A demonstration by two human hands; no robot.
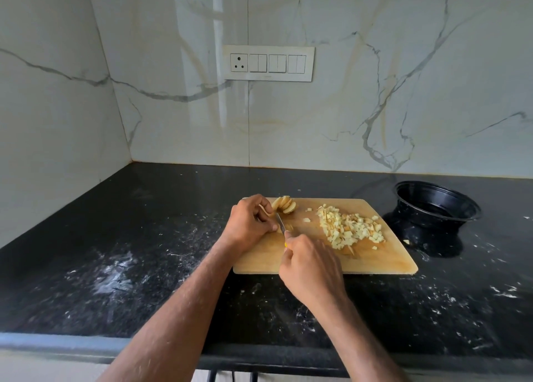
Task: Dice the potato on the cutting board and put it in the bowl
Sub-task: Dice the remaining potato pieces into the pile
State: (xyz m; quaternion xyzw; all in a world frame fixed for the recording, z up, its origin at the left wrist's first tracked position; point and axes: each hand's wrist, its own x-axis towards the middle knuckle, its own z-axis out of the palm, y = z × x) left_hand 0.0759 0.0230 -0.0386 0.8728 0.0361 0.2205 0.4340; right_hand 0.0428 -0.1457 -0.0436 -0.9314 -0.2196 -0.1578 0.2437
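Hands left of diced potato

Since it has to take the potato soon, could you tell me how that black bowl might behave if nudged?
The black bowl looks thin-walled and empty, so probably light and prone to sliding on the glossy countertop. Its wide rim suggests it rarely tips.

Single head view, looking forward and down, close over cutting board.
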